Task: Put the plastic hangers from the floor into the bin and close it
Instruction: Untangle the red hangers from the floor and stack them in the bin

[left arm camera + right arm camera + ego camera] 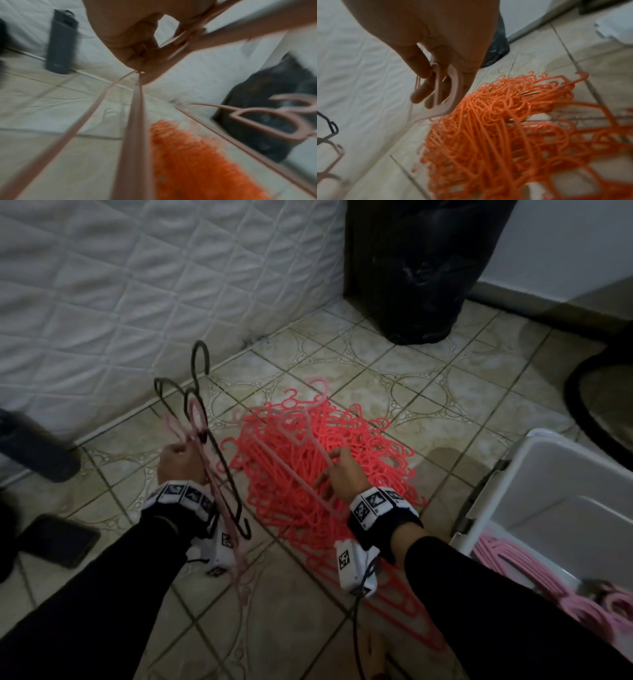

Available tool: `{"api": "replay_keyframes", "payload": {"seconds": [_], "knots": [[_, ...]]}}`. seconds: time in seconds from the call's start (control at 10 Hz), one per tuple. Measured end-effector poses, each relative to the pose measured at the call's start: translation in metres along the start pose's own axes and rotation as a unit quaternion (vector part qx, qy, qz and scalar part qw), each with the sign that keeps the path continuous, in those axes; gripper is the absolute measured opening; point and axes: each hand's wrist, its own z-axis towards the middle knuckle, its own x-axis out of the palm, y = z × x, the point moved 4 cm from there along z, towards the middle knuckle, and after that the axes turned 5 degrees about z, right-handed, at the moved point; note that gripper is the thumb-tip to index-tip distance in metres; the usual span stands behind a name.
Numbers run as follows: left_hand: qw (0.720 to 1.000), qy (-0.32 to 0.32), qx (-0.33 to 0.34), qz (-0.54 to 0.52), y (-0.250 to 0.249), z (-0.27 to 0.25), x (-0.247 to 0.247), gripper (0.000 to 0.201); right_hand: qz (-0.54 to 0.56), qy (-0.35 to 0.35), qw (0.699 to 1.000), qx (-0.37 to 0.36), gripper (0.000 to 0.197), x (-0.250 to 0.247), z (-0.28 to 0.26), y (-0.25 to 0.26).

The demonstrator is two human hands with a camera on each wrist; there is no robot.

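- Left grip: the left hand (181, 462) has its fingers curled round a bundle of thin black and pale pink plastic hangers (209, 453), held above the floor with the hooks pointing up and away from the person; in the left wrist view the pale pink bars (135, 135) run out from the fist.
- Right grip: the right hand (344, 470) pinches a single pale pink plastic hanger (301, 463), which lies across the top of the heap; the right wrist view shows fingers (421, 86) threaded through its looped end (453, 86).
- Heap of bright coral-orange plastic hangers (325, 460): tangled on the patterned beige tiled floor (428, 392), between the two hands and spreading toward the person.
- White rectangular plastic bin (548, 494): at the right, near the heap, open at the top; inside lies a layer of pink plastic hangers (534, 583), against its near side.
- Black plastic bag (421, 268): stands on the floor beyond the heap, by the wall.
- White quilted mattress (137, 285): upright at the left.
- Dark flat phone-like object (58, 539): lies on the floor left of the left arm.
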Motion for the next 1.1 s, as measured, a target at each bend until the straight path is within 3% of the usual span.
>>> {"api": "replay_keyframes", "payload": {"seconds": [0.1, 0.2, 0.3, 0.4, 0.5, 0.6, 0.7, 0.8, 0.9, 1.0, 1.1], "knots": [[0.997, 0.011, 0.026, -0.068, -0.052, -0.019, 0.005, 0.051, 0.069, -0.016, 0.997, -0.006, 0.022, -0.006, -0.006, 0.015], [0.992, 0.041, 0.09, -0.081, -0.098, -0.037, 0.015, 0.04, 0.069, -0.034, 0.997, -0.016, 0.022, -0.015, -0.013, 0.025], [0.983, 0.124, 0.106, -0.088, -0.131, -0.059, 0.03, 0.038, 0.09, -0.095, 0.99, -0.042, 0.022, -0.042, -0.022, 0.035], [0.978, 0.154, 0.117, -0.083, -0.158, -0.08, 0.048, 0.039, 0.055, -0.177, 0.979, -0.082, 0.019, -0.082, -0.032, 0.047], [0.962, 0.214, 0.081, -0.151, -0.186, -0.102, 0.086, 0.039, 0.001, -0.213, 0.971, -0.108, 0.021, -0.129, -0.051, 0.067], [0.92, 0.323, 0.086, -0.207, -0.218, -0.164, 0.098, 0.041, 0.011, -0.242, 0.964, -0.114, 0.016, -0.182, -0.079, 0.087], [0.828, 0.467, 0.065, -0.303, -0.248, -0.236, 0.107, 0.083, 0.002, -0.231, 0.964, -0.131, 0.011, -0.232, -0.111, 0.097], [0.799, 0.528, 0.073, -0.278, -0.272, -0.286, 0.117, 0.084, -0.02, -0.198, 0.968, -0.153, 0.014, -0.272, -0.149, 0.093], [0.786, 0.558, 0.113, -0.242, -0.284, -0.331, 0.13, 0.06, -0.014, -0.185, 0.971, -0.15, 0.013, -0.293, -0.188, 0.075], [0.776, 0.571, 0.151, -0.221, -0.29, -0.377, 0.135, 0.054, 0.056, -0.21, 0.966, -0.14, 0.007, -0.307, -0.216, 0.055], [0.788, 0.557, 0.195, -0.174, -0.29, -0.41, 0.138, 0.074, 0.145, -0.262, 0.944, -0.137, 0.011, -0.323, -0.236, 0.044]]}}
